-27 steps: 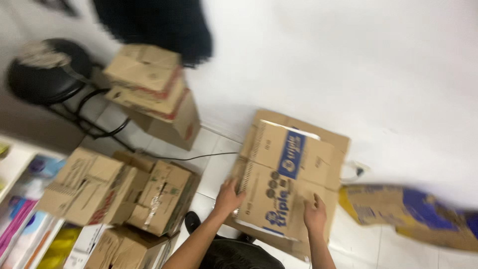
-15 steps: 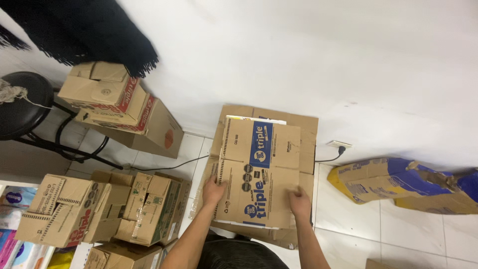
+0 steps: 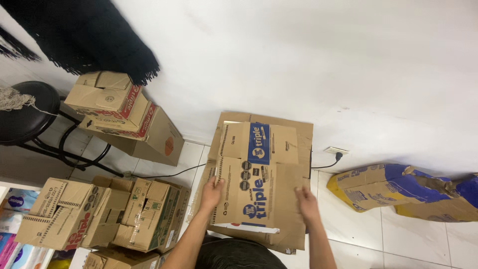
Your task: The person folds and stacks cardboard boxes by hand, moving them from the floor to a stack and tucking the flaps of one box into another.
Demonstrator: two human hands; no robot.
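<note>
Piled boxes (image 3: 109, 219) are crowding the left side, a crushed blue box (image 3: 398, 187) is blocking the right, and bare floor (image 3: 348, 219) is lying between.
</note>
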